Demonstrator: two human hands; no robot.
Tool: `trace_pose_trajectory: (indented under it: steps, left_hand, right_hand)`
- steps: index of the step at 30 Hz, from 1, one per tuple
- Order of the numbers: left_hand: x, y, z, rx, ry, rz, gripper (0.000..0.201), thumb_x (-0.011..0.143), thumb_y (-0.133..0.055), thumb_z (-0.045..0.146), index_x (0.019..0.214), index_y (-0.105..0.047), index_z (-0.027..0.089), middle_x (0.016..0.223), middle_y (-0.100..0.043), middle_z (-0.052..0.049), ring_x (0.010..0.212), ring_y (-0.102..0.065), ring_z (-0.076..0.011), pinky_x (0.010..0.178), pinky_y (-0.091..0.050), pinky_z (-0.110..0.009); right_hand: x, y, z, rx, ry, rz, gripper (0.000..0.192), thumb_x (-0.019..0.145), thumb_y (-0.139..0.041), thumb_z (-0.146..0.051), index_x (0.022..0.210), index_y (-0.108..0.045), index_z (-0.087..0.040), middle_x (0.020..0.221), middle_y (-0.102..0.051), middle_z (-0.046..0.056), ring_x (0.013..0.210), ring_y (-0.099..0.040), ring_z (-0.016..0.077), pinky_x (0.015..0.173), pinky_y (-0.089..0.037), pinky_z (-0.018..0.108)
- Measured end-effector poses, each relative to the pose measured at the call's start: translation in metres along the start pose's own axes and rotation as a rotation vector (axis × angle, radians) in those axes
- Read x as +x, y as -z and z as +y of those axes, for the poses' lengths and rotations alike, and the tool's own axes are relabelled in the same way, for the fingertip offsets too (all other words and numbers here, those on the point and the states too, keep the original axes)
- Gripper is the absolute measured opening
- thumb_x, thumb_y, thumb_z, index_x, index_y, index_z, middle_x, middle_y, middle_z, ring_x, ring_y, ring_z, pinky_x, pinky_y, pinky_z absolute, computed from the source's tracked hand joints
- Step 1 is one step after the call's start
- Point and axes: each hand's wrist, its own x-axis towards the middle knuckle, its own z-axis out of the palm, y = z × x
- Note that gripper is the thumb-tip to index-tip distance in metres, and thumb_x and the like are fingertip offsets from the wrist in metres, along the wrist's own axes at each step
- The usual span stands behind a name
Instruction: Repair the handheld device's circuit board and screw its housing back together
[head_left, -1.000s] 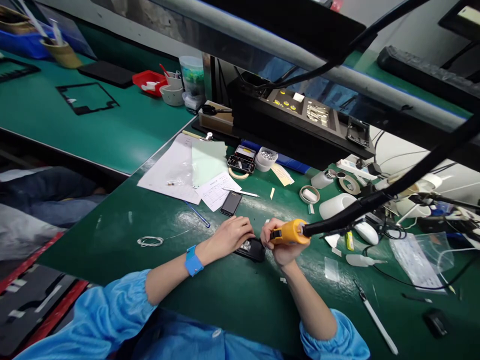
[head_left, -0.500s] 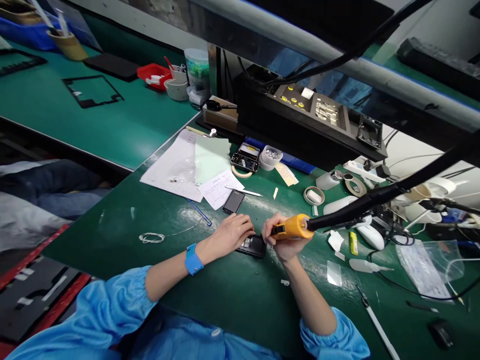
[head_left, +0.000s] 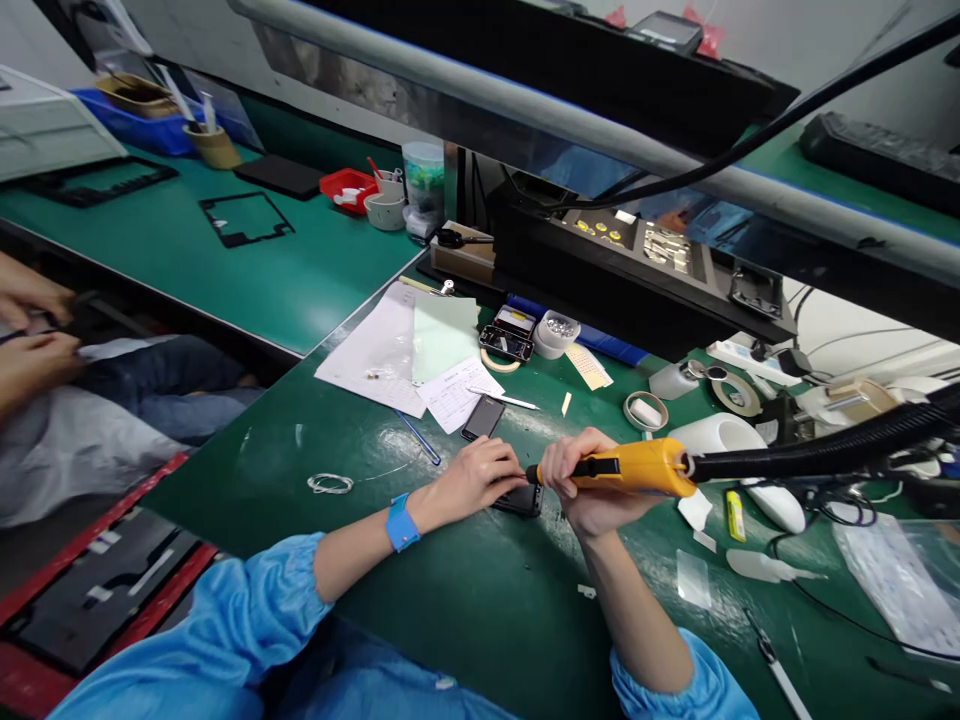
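My right hand (head_left: 589,480) is wrapped around a yellow electric screwdriver (head_left: 645,467), which lies nearly level with its black nose pointing left. My left hand (head_left: 480,475), a blue band (head_left: 403,522) on its wrist, has its fingers bunched together at the screwdriver's tip. What those fingers pinch, if anything, is too small to make out. Below both hands, a black handheld device (head_left: 523,499) rests on the green bench, partly covered by my left fingers. Just beyond sits a dark battery-like block (head_left: 483,418).
Papers (head_left: 375,350), a white pen (head_left: 510,399) and a blue pen (head_left: 417,437) lie ahead. A thick black cable (head_left: 810,455) runs right from the screwdriver. White tweezers (head_left: 776,665) lie at right; a parts rack (head_left: 600,270) stands behind. Another person's hands (head_left: 34,320) show at left.
The screwdriver has swung from pointing toward me to lying level, its tip now at my left fingers. My view has shifted, bringing another person's hands in at left.
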Motion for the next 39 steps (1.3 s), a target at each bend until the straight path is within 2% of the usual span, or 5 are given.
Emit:
trace_pose_trajectory:
  steps: [9, 19, 25, 34, 39]
  left_hand:
    - [0.000, 0.000, -0.001, -0.013, -0.012, 0.019, 0.034, 0.118, -0.053, 0.034, 0.104, -0.081, 0.019, 0.094, -0.076, -0.007, 0.090, -0.068, -0.0205, 0.083, -0.050, -0.035]
    - [0.002, 0.000, 0.002, -0.029, -0.041, -0.034, 0.023, 0.114, -0.055, 0.018, 0.107, -0.076, 0.020, 0.098, -0.077, -0.006, 0.091, -0.070, -0.0201, 0.085, -0.051, -0.034]
    - [0.001, 0.001, 0.006, -0.028, -0.081, -0.053, 0.027, 0.111, -0.050, 0.009, 0.111, -0.076, 0.019, 0.104, -0.076, -0.007, 0.095, -0.068, -0.0207, 0.087, -0.053, -0.034]
    - [0.000, -0.003, 0.003, -0.017, -0.101, 0.002, 0.027, 0.117, -0.056, 0.025, 0.110, -0.081, 0.018, 0.098, -0.078, -0.008, 0.091, -0.071, -0.0211, 0.085, -0.052, -0.034]
    - [0.000, -0.004, 0.002, -0.042, -0.100, 0.012, 0.027, 0.116, -0.060, 0.032, 0.108, -0.083, 0.019, 0.095, -0.079, -0.006, 0.090, -0.072, -0.0199, 0.085, -0.053, -0.033]
  right_hand:
    - [0.000, 0.005, 0.004, 0.013, -0.030, -0.008, 0.081, 0.081, -0.057, -0.103, 0.062, -0.064, -0.024, 0.040, -0.036, -0.007, 0.033, -0.031, 0.0110, 0.038, -0.029, 0.026]
    - [-0.005, 0.007, 0.007, 0.023, 0.031, -0.036, 0.078, 0.087, -0.056, -0.099, 0.067, -0.067, -0.024, 0.043, -0.038, -0.007, 0.035, -0.031, 0.0105, 0.039, -0.030, 0.025]
    - [-0.008, 0.010, 0.005, 0.020, 0.011, -0.054, 0.078, 0.086, -0.058, -0.099, 0.067, -0.067, -0.023, 0.042, -0.038, -0.007, 0.034, -0.030, 0.0101, 0.039, -0.030, 0.024]
    - [-0.011, 0.015, 0.000, 0.035, -0.014, -0.075, 0.079, 0.084, -0.061, -0.100, 0.070, -0.071, -0.023, 0.043, -0.041, -0.007, 0.035, -0.033, 0.0105, 0.040, -0.035, 0.025]
    - [-0.011, 0.013, -0.001, 0.044, -0.010, -0.059, 0.080, 0.084, -0.060, -0.101, 0.069, -0.070, -0.023, 0.042, -0.041, -0.006, 0.035, -0.033, 0.0105, 0.039, -0.033, 0.024]
